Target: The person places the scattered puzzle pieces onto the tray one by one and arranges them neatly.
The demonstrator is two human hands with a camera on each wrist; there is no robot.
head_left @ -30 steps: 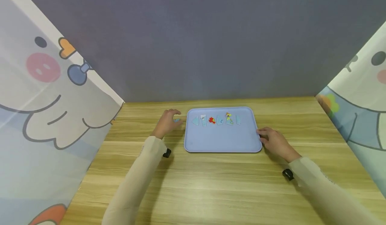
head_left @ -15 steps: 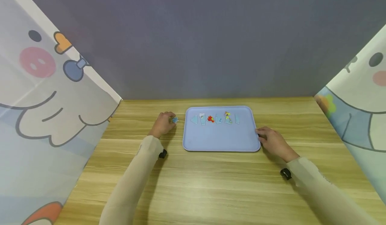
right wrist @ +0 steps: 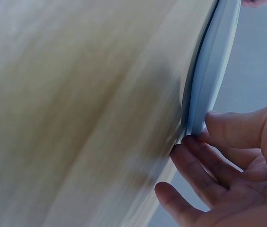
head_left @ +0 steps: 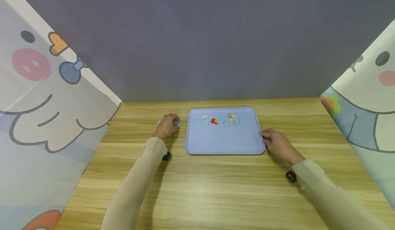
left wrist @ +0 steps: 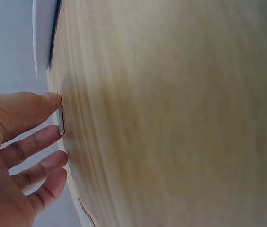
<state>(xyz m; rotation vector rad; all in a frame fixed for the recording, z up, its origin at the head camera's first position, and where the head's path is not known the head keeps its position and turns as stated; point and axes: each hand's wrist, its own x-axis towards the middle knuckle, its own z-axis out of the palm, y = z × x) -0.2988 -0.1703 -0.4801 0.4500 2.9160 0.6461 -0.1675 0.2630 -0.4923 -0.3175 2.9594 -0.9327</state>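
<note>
Just left of the tray, my left hand (head_left: 166,126) has its thumb and index finger at either end of a small blue puzzle piece (head_left: 177,123) lying on the table. In the left wrist view that thin piece (left wrist: 61,118) shows edge-on between the two fingertips, while the other fingers hang loosely bent. A second flat piece (head_left: 158,122) peeks out on the far side of the same hand. On the right, my right hand (head_left: 279,144) grips the edge of the pale blue tray (head_left: 225,141), thumb at the rim (right wrist: 209,94) and fingers beneath it.
Along the upper part of the tray, several flat puzzle pieces lie in a row, among them one with a red figure (head_left: 214,121) and one with a yellow figure (head_left: 231,120). A grey wall (head_left: 197,45) rises behind the wooden table (head_left: 200,189), and printed cartoon panels flank it.
The left hand has moved slightly left, and its fingers have closed in on the blue piece. A second piece now shows beside it. The right hand keeps its grip on the tray.
</note>
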